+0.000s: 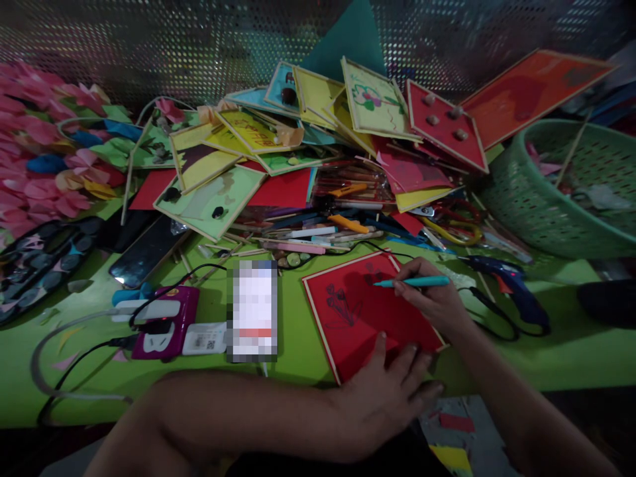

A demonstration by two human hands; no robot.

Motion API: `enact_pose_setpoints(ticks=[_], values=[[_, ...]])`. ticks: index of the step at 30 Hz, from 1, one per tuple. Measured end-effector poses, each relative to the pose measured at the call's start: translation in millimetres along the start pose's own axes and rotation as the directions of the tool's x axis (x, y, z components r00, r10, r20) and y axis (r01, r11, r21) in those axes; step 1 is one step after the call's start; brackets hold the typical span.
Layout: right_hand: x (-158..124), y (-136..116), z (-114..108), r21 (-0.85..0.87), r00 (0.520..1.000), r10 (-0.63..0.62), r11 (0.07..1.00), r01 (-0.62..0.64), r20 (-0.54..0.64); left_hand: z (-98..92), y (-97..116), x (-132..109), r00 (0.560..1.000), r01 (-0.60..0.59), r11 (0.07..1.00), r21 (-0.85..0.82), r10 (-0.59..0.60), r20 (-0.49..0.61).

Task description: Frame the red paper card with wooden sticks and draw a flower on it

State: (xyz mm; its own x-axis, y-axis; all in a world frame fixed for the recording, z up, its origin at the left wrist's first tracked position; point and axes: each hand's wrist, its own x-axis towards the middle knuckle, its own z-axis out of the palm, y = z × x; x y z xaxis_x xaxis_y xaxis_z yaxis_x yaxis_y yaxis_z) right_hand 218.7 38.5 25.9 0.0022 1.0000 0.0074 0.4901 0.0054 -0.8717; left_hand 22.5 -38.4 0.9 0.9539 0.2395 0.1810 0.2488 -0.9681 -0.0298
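A red card (397, 324) edged with thin wooden sticks lies on the green table in front of me. Dark flower outlines (342, 305) are drawn on its left part, with smaller marks near the top. My right hand (430, 298) grips a teal felt-tip pen (424, 281), its tip pointing left at the card's upper part. Whether the tip touches the card I cannot tell. My left hand (392, 391) rests with fingers spread over the card's lower edge and holds nothing.
Left of the card are a phone (253, 311) with a blurred screen and a purple power strip (166, 324) with cables. A glue gun (517, 285) and green basket (561, 192) stand right. Behind lie framed cards (375, 103), pens (313, 232) and scissors (457, 232).
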Motion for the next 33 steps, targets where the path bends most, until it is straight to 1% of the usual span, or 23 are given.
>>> enact_pose_setpoints(ticks=[4,10,13,18,23,27,33], values=[[-0.3,-0.1,-0.9,0.001,1.000,0.003,1.000,-0.003,-0.013,-1.3,-1.5,0.3,1.000,-0.012,1.000,-0.003,0.012,0.020],[0.1,-0.7,-1.1,-0.003,1.000,-0.007,1.000,0.007,-0.024,0.2,-0.1,0.7,1.000,-0.002,1.000,-0.010,0.002,0.005],[0.6,-1.9,-1.0,0.010,0.999,-0.008,1.000,0.009,-0.037,-1.4,-0.4,0.9,1.000,-0.012,1.000,-0.001,0.012,0.023],[0.5,-3.9,-0.3,0.072,0.999,0.023,0.997,-0.019,-0.046,-5.9,-3.4,1.3,0.997,-0.035,0.999,0.028,0.033,0.066],[1.0,-5.5,-0.1,0.053,0.999,0.006,0.999,-0.004,-0.034,-2.8,-2.5,1.2,0.999,-0.022,1.000,0.007,0.021,0.028],[0.9,-4.6,0.0,0.030,0.999,0.016,0.999,-0.015,-0.032,-0.7,-1.4,1.2,1.000,-0.010,1.000,-0.001,0.010,0.005],[0.0,-1.6,0.6,0.010,1.000,0.008,1.000,-0.007,-0.029,0.4,-0.7,1.1,1.000,-0.017,1.000,0.002,0.017,0.020]])
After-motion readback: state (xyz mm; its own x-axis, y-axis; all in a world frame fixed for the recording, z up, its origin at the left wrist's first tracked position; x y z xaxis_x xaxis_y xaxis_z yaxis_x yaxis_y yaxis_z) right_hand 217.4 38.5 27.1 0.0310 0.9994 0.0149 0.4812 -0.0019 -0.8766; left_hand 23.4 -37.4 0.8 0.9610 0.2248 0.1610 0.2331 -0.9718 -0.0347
